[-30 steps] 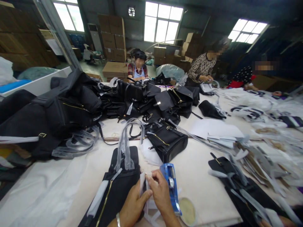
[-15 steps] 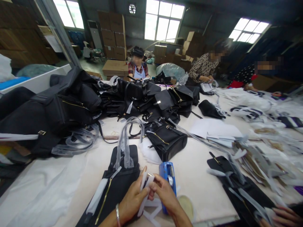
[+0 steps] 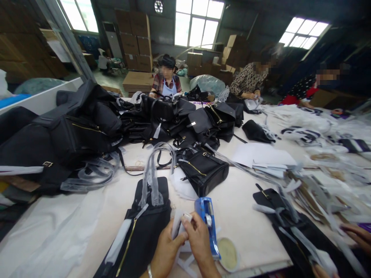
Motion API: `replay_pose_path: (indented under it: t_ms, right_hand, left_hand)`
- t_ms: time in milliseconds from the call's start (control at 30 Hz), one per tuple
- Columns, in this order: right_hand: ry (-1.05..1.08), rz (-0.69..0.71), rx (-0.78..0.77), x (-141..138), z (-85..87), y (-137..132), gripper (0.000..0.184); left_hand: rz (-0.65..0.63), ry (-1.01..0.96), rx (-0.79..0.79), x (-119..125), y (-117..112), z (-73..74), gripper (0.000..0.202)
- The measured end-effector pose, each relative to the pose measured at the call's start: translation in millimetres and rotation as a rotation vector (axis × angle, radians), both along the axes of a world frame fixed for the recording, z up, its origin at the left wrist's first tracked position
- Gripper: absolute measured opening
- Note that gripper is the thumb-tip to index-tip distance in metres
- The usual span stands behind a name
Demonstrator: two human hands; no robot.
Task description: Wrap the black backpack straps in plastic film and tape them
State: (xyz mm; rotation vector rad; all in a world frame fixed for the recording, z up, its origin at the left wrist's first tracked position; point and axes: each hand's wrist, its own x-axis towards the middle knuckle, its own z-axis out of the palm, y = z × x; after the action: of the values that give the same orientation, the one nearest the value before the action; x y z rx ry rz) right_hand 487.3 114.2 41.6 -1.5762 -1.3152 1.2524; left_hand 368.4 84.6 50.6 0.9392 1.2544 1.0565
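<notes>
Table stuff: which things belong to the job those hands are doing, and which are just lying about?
Probably in the job:
white strip in left hand and right hand
black bag beside left hand
blue tape dispenser

Probably lying about:
paper sheets
crumpled white sheet

1 camera, worn on the head, looked forward and down from above and behind the left hand and right hand, near to both, and faced over the table beyond them toward the far windows
</notes>
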Motion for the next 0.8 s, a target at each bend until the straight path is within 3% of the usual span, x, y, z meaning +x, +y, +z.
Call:
replay_pose_path:
  t_ms: [100, 233, 300, 467, 667, 800]
  right_hand:
    - [-0.011, -0.005, -0.008, -3.3, -1.7, -2.8, 0.024]
    - [0.26, 0.21, -0.118, 10.5, 8.5, 4.7, 0.021]
    - [0.318, 0.253, -0.119, 17.7, 13.6, 8.5, 0.023]
    - [0.196, 0.154, -0.083, 16.4, 14.3, 8.1, 0.023]
    - [0.047, 0.08, 0.006, 9.0, 10.8, 9.8, 0.025]
    - [0.113, 0.082, -0.039, 9.6, 9.8, 9.4, 0.026]
  left_hand:
    - [0.062, -0.002, -0.039, 1.9, -0.6, -4.2, 0.033]
    - [0.026, -0.055, -0.069, -3.1, 3.3, -5.0, 0.035]
    - [-0.011, -0.086, -0.075, -5.2, 5.4, -2.9, 0.035]
    - [-0.043, -0.003, -0.058, -5.2, 6.4, 6.5, 0.028]
    - [0.104, 0.107, -0.005, 2.1, 4.4, 9.2, 0.024]
    - [0.133, 0.107, -0.031, 2.0, 5.1, 5.2, 0.024]
